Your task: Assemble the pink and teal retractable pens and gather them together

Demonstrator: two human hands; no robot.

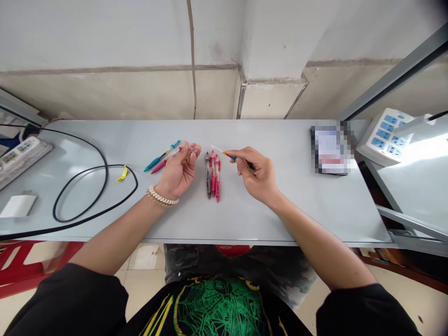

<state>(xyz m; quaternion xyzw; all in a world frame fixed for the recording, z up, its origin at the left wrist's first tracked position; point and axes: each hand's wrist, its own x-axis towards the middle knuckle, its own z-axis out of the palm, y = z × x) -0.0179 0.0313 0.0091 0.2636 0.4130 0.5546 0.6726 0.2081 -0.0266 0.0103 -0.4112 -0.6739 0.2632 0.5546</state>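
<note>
A thin pen refill with a white tube and orange-and-blue end (224,152) is pinched between thumb and fingertips of the right hand (255,175), held just above the pale grey table (280,205) with its white end pointing toward the other hand. The left hand (178,170) lies palm up, its fingers curled round a small clear pen part (189,148), wrist resting on the table so the piece stays steady. Between the hands lie three assembled click pens, one dark and two pink (213,175), side by side. A teal pen and a pink pen (163,158) lie just beyond the left hand. The black cable loop (94,196) sits well to the left, a blurred flat box (331,150) well to the right; the near edge is open.
</note>
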